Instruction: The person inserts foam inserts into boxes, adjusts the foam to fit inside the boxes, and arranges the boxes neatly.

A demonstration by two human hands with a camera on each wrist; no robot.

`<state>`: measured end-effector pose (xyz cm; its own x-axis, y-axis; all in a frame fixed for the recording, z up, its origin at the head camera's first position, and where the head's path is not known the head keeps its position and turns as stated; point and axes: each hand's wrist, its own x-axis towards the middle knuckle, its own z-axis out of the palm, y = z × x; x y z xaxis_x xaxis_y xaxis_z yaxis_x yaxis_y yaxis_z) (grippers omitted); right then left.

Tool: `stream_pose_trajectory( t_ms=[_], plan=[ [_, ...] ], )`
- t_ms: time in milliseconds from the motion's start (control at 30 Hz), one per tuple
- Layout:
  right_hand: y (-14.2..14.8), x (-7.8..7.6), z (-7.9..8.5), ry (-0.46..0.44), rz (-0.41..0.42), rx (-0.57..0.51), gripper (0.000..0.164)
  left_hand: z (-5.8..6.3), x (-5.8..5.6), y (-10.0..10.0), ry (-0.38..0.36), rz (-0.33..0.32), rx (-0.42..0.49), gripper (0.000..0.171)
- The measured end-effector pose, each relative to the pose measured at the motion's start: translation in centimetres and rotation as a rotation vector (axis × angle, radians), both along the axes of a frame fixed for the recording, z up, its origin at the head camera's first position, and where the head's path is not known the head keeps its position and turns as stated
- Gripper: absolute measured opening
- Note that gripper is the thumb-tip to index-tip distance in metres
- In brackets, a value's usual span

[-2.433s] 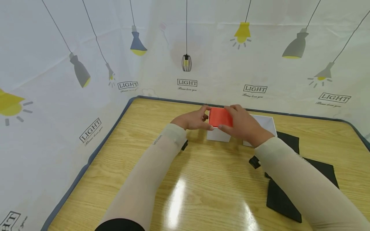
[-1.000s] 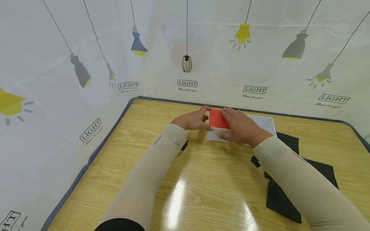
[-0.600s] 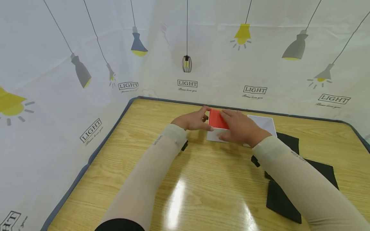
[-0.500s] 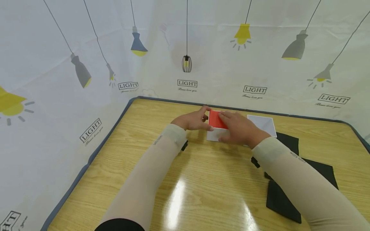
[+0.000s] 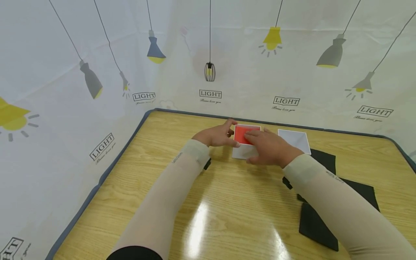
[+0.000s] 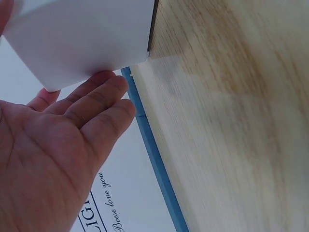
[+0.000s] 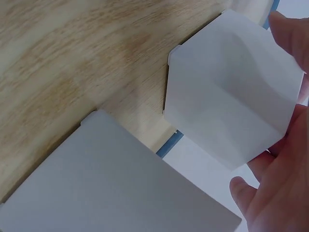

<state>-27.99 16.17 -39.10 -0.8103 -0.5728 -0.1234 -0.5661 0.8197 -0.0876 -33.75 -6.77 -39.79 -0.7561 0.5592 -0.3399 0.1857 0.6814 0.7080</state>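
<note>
A small white box (image 5: 242,151) stands upright near the table's far edge. Inside it, a flat-topped red piece (image 5: 239,134) sits below the white rim. My left hand (image 5: 215,135) holds the box's left side, thumb at the near corner and index finger at the far corner; in the left wrist view other fingers lie along the white wall. My right hand (image 5: 272,146) reaches over the box's right side, its extended fingers pressing on the red piece and its thumb by the front wall. The right wrist view shows the box (image 7: 227,92) from the side; the red piece is hidden there.
An open white box part (image 5: 294,140) stands just right of the box, partly behind my right hand. Several black sheets (image 5: 318,225) lie at the right, partly under my right forearm. A white sheet printed with lamps (image 5: 182,86) rises behind the blue-edged table (image 5: 156,202).
The red piece has sunk from the box's top to below its rim, which now shows. My right hand has shifted from gripping its edges to pressing on its top. My left hand stays in place.
</note>
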Motion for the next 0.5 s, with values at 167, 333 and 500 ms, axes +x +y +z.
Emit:
stream_pose_trajectory(
  t_ms=[167,333,500],
  plan=[
    [-0.06,0.01,-0.28,0.007,0.013,0.002,0.083,-0.23,0.11,0.00,0.005,-0.002,0.002,0.093],
    [-0.23,-0.08,-0.46,0.001,0.007,0.021,0.081,-0.30,0.21,-0.03,0.000,-0.015,0.009,0.091],
    [-0.36,-0.06,-0.27,0.003,-0.002,0.009,0.078,-0.22,0.11,-0.04,0.008,-0.010,0.014,0.091]
  ],
)
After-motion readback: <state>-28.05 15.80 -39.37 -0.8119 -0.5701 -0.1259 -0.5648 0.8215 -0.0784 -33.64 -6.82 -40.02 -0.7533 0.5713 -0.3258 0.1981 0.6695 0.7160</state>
